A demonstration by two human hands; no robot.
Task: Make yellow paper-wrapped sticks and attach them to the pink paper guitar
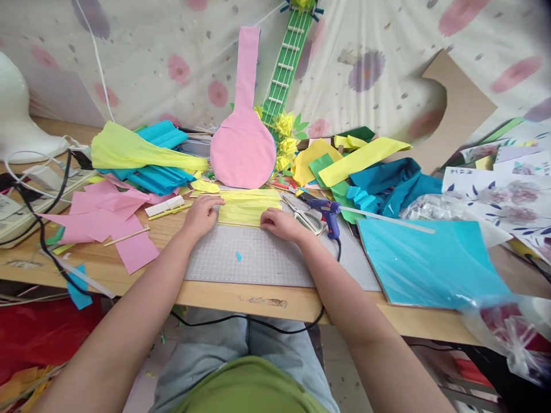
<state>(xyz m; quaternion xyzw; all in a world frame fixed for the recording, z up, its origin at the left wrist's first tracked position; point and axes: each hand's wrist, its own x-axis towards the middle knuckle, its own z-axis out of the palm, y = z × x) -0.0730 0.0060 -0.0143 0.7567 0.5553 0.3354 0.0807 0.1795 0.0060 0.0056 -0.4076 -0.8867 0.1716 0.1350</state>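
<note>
A flat strip of yellow crepe paper (247, 207) lies on the grey gridded cutting mat (258, 258). At its left end, my left hand (202, 215) is closed on the edge, thumb and fingers close together. My right hand (280, 222) curls its fingers over the lower right corner of the same paper. Just behind the strip stands a pink paper-covered lute shape (243, 150) with a long neck. Scissors (307, 215) and a purple hot glue gun (329, 213) lie to the right of my right hand.
Pink paper scraps (99, 212) and a power strip (21, 218) lie left. Blue crepe paper (159, 179) and yellow crepe paper (129, 148) are behind them. A blue sheet pack (430, 261) covers the right. The glue gun's black cord (258, 326) loops below the table edge.
</note>
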